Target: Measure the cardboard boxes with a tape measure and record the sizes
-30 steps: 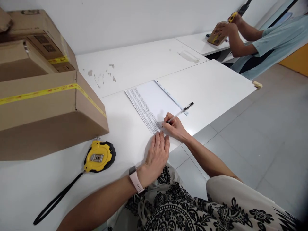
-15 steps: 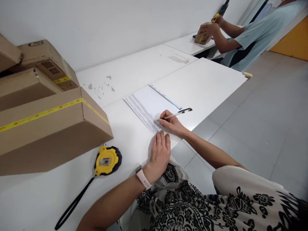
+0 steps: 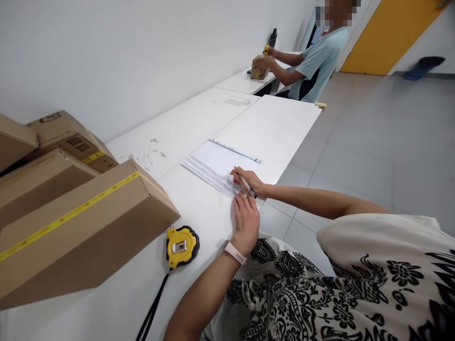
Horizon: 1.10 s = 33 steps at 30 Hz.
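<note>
A pen [image 3: 246, 183] with a clear barrel and dark cap is held in my right hand [image 3: 253, 181], its tip pointing up and away from the paper. That hand rests over the right part of a notepad sheet [image 3: 215, 161] covered with rows of small handwriting along its near side. My left hand [image 3: 246, 215] lies flat on the near corner of the sheet, fingers stretched out, with a pink-banded watch [image 3: 234, 252] on the wrist. To its left, a yellow and black tape measure [image 3: 182, 246] lies on the white table [image 3: 206, 227], its black strap trailing toward me.
Several cardboard boxes [image 3: 92, 227] with yellow tape are stacked at the left. Farther along the tables, a co-worker [image 3: 320, 57] in a light blue shirt holds a small box [image 3: 259, 67] and a yellow tape measure [image 3: 266, 50]. The table's right edge borders the grey floor [image 3: 373, 156].
My view has turned right and up. The pen has swung round in my right hand, from its tip on the sheet to its tip pointing away. My left hand stays at the sheet's corner.
</note>
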Tool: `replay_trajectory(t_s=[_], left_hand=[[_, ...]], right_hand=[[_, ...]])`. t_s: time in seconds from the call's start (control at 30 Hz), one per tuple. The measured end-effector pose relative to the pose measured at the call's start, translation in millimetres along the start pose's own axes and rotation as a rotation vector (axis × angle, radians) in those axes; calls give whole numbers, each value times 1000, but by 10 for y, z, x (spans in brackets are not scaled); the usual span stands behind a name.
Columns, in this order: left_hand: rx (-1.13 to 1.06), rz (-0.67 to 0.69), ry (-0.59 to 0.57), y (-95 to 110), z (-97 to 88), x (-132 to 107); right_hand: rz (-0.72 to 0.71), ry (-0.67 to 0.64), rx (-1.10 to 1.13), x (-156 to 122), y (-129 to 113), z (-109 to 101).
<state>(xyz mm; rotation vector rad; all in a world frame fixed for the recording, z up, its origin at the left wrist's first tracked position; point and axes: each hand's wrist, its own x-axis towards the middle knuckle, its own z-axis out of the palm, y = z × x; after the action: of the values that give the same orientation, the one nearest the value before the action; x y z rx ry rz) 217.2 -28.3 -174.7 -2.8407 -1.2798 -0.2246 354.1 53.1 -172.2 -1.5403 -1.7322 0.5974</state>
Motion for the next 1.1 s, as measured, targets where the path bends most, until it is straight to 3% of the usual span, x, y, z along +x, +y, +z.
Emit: replay_trajectory(t_s=[0.13,0.33,0.57,0.9,1.1], left_hand=[[7,1,-15,0,-58,12],[-2,10,-33,-10,-71,14],[-33,33,-28,-20,-90,-22],[-56,1,4,-4,-16,-34],[-25,9,28,-1,27,-71]], right_hand=[[6,-28,18,5,5,33],[-148,-18,-167,7,-19,56],[-203,-37,-261,20,62,72],[74,-87,-469,3,-36,53],[217,-12,-532,60,-94,55]])
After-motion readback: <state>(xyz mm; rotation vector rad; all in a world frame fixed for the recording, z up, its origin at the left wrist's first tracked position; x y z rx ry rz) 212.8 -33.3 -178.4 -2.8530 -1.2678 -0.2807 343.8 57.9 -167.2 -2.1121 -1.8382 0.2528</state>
